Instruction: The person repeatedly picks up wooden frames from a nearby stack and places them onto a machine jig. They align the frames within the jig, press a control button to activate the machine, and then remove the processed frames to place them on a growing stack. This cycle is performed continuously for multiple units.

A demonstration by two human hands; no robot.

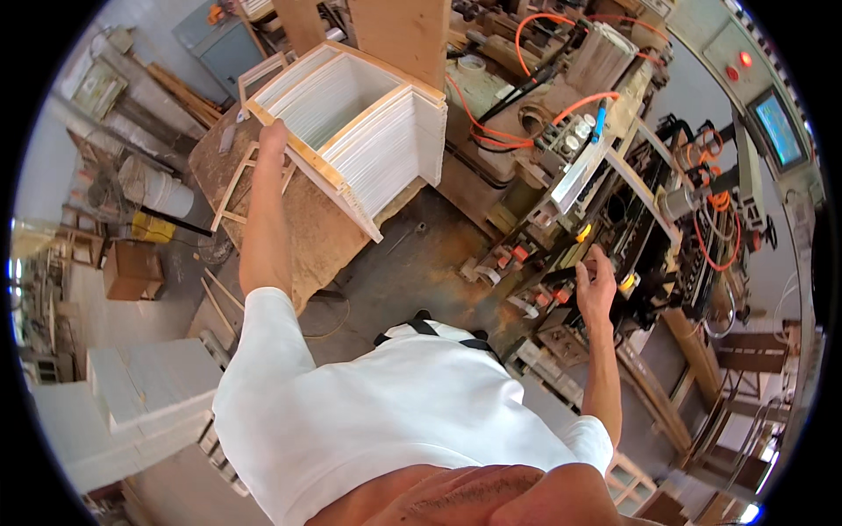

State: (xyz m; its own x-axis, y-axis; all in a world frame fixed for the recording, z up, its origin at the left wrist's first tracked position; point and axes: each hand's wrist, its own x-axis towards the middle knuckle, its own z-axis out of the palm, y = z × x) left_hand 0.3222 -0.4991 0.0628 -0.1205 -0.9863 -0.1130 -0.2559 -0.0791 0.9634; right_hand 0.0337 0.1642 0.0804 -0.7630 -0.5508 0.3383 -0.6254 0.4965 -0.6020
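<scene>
A tall stack of white rectangular frames (386, 158) stands on a worn wooden table, with a bare wooden frame (303, 151) on top. My left arm stretches forward to that top frame, and my left hand (274, 138) is closed on its near left edge. To the right, my right hand (596, 285) is raised beside a machine (614, 210), its fingers bent and apart with nothing visible in them. Yellow knobs (626, 282) sit on the machine close to those fingers. The undersides of my left fingers are hidden.
The tabletop (324, 250) also bears thin wooden frame pieces (232, 188). White stacked boards (145, 390) stand at my lower left. Orange hoses (526, 53) loop over the machine, and a control panel with a screen (778, 131) hangs at the far right. A cardboard box (133, 270) sits at left.
</scene>
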